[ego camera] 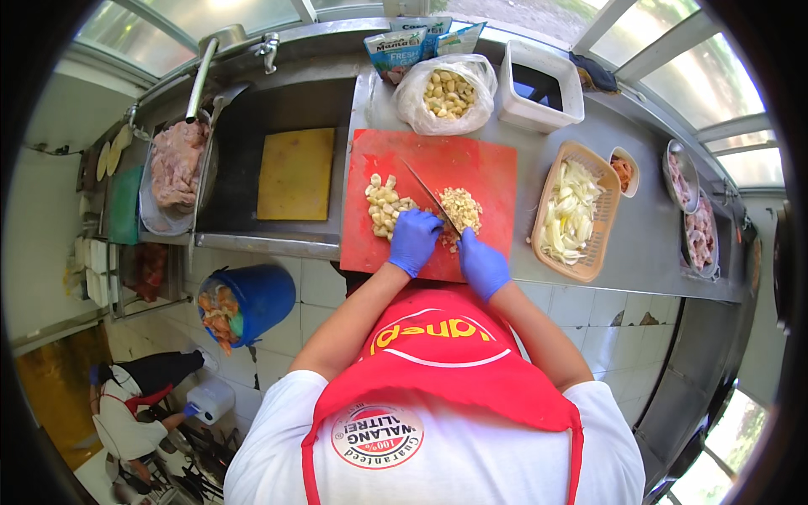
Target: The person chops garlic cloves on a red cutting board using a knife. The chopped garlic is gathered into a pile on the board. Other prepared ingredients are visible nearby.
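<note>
On a red cutting board (379, 151), my right hand (483, 262), in a blue glove, is closed on the handle of a kitchen knife (429, 192). Its blade slants away to the upper left, beside a pile of chopped garlic (462, 208). My left hand (415, 240), gloved too, lies between the chopped pile and the whole peeled garlic cloves (382, 205), its fingers bent near the blade; whether they hold a clove is hidden. Behind the board stands a plastic bag of peeled cloves (449, 95).
Right of the board are a basket of sliced onions (571, 214), a white tub (543, 88) and bowls of meat (699, 233). The sink at left holds a yellow board (297, 173) and raw chicken (180, 164). A blue bin (262, 303) stands below; a co-worker (132, 410) is at lower left.
</note>
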Demonstrator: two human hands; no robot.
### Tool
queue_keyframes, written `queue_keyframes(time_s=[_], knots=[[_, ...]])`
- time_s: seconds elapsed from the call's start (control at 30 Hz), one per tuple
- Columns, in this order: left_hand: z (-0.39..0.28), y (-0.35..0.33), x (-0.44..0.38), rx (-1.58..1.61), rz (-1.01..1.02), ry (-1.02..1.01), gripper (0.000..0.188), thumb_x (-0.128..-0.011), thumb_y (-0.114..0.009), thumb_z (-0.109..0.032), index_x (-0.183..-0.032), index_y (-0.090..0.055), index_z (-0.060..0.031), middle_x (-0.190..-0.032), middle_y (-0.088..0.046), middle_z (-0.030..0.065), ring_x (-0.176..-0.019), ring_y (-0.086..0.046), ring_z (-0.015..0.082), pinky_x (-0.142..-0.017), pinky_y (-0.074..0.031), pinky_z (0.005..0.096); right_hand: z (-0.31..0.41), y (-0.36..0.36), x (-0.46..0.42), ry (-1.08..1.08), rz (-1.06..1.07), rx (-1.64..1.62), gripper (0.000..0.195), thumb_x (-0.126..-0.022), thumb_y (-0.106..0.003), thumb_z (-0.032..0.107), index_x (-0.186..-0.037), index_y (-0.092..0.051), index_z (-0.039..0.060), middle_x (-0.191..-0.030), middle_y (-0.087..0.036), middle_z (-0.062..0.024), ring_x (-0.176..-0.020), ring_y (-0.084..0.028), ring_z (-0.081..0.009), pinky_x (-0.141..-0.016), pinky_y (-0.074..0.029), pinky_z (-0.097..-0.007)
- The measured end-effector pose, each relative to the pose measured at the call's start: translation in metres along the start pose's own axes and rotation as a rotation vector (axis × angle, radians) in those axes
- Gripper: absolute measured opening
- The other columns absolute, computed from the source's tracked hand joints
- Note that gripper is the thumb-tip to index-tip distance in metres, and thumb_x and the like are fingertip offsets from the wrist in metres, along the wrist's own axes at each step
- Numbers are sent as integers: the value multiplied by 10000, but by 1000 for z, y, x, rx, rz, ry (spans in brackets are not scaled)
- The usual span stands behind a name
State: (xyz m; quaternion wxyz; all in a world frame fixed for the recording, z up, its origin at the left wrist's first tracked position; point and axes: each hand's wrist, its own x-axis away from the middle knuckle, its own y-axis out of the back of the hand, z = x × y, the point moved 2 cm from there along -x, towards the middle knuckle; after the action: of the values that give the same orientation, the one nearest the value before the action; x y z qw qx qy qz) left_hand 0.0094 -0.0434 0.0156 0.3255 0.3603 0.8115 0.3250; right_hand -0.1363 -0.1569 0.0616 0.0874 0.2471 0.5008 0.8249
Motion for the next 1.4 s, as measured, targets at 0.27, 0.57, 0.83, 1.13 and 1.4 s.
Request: queue_keyframes(time_s=[0.27, 0.57, 0.83, 1.13, 1.4], knots=[[-6, 3, -4, 4, 41, 23, 73, -787, -770, -193, -793, -755, -123, -804, -693, 56, -820, -643, 267, -794, -470, 425, -4, -4, -2, 10, -27, -11, 178, -1033, -489, 191, -1111, -485, 31, -798, -712, -249, -748, -715, -446, -646, -543, -574], [-4, -1, -1, 31, 26, 87, 83, -787, -781, -178, -809, -750, -105, -815, -695, 77, -836, -646, 279, -807, -470, 429, -1, -3, -2, 34, -23, -23, 188, -1036, -493, 203, -1089, -483, 24, -792, -712, -245, -749, -714, -448, -649, -546, -575], [-4, -1, 2, -52, 53, 81, 69, -797, -760, -171, -819, -723, -116, -804, -685, 87, -861, -649, 288, -824, -481, 438, 3, 4, -3, 29, 23, -11, 200, -1042, -491, 208, -1109, -479, 20, -828, -715, -249, -770, -714, -445, -660, -542, -575], [-1, -7, -2, -8, 21, 83, 48, -790, -747, -138, -788, -727, -94, -801, -693, 101, -835, -654, 307, -818, -492, 443, -2, 3, -12, 27, 51, -4, 200, -1045, -490, 219, -1118, -478, 33, -852, -724, -248, -771, -710, -452, -656, -540, -585], [1, -8, 4, 81, 31, 142, 27, -772, -711, -100, -768, -691, -82, -788, -684, 122, -834, -649, 330, -800, -497, 467, 2, -5, -15, 53, 16, -10, 209, -1039, -502, 234, -1121, -475, 43, -833, -719, -256, -767, -718, -448, -663, -551, -576]])
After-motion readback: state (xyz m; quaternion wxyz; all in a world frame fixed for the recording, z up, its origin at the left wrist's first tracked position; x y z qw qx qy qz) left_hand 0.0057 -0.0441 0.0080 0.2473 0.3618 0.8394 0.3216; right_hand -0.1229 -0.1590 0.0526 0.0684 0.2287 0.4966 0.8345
